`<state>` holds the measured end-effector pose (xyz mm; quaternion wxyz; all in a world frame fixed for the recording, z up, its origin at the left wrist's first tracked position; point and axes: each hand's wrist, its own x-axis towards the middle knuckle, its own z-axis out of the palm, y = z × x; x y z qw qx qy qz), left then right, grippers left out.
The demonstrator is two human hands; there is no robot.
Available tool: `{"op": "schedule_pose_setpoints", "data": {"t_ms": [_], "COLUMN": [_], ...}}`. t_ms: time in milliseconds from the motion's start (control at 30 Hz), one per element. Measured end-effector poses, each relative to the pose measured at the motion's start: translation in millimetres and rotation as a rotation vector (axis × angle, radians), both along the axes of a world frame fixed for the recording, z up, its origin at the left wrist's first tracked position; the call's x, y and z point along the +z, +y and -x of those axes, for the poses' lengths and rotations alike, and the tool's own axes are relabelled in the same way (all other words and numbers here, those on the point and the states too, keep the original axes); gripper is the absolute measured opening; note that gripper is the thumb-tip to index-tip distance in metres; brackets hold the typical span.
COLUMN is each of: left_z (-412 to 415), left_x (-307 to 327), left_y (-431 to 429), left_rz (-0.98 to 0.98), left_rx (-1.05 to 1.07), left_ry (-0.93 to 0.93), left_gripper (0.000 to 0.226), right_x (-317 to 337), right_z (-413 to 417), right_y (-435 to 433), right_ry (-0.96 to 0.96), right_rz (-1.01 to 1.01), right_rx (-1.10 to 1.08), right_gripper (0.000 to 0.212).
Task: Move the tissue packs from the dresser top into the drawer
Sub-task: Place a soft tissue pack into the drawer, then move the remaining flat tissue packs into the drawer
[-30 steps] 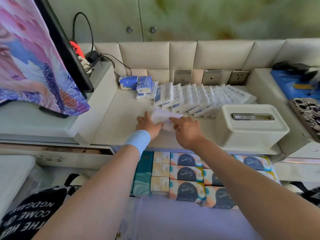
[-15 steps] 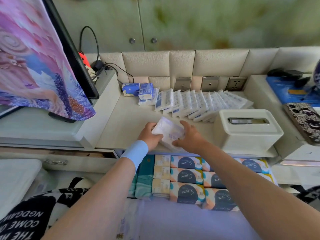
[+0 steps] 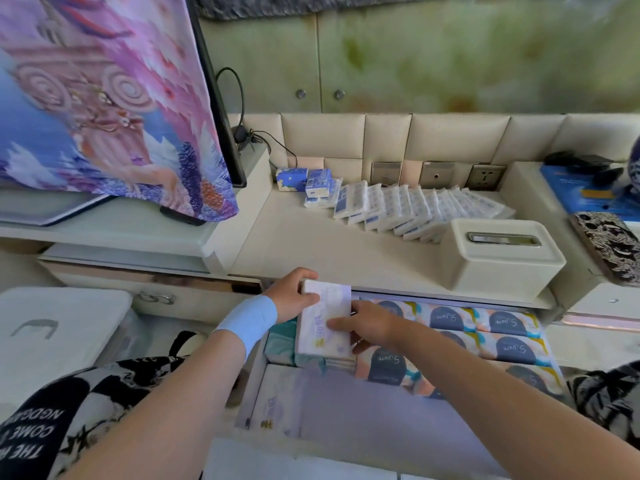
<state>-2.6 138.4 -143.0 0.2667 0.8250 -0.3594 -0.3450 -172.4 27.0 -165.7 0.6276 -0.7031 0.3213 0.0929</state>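
Note:
A white tissue pack [image 3: 323,318] with pale purple print hangs over the open drawer [image 3: 256,403], held by both hands. My left hand [image 3: 289,294] grips its far left corner, thumb on top. My right hand [image 3: 369,325] holds its right side, fingers laid across the top. Below it the drawer holds several teal, cream and orange-and-navy tissue packs [image 3: 509,348]. On the dresser top [image 3: 304,251] a slanted row of several small white-and-blue tissue packs [image 3: 408,211] leans along the back, with blue packs [image 3: 317,181] at its left end.
A cream tissue box [image 3: 502,258] stands at the front right of the dresser top. A screen draped with a purple printed cloth [image 3: 104,109] stands on the raised shelf at left. Wall sockets [image 3: 485,174] line the back panel. A white lidded box [image 3: 59,337] sits lower left.
Both hands have brought the white tissue pack off the dresser top, toward me and down, and it now hangs over the open drawer. The camera has tilted up.

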Motion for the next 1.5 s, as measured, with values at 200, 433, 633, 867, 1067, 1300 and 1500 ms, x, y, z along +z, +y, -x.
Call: {"op": "schedule_pose_setpoints", "data": {"t_ms": [200, 433, 633, 867, 1067, 1300, 1500], "left_z": [8.9, 19.6, 24.4, 22.9, 32.8, 30.7, 23.3], "left_x": [-5.6, -25.2, -46.5, -52.1, -59.1, -62.8, -44.1], "left_y": [47.6, 73.1, 76.2, 82.6, 91.8, 93.8, 67.9], "left_rz": [-0.323, -0.446, -0.494, -0.431, -0.499, -0.458, -0.361], "left_rx": [-0.306, -0.437, -0.478, -0.443, -0.492, -0.481, -0.389], "left_ry": [-0.278, -0.426, -0.494, -0.474, -0.558, -0.552, -0.461], "left_gripper": [0.048, 0.051, 0.067, 0.085, 0.109, 0.108, 0.067], "right_x": [-24.1, -54.3, -68.0, -49.3, -56.6, -37.3, -25.9], "right_z": [12.8, 16.4, 5.8, -2.2, -8.9, 4.2, -11.3], "right_y": [54.6, 104.1, 123.4, 121.9, 117.3, 117.7, 87.8], "right_ry": [0.124, 0.247, 0.286, 0.376, 0.434, 0.264, 0.196], "right_rz": [-0.064, -0.111, 0.023, -0.145, -0.129, -0.178, 0.347], "right_rx": [0.118, 0.042, -0.033, 0.02, -0.044, 0.102, 0.159], "right_gripper": [0.022, 0.028, 0.03, 0.023, 0.036, 0.039, 0.035]}}
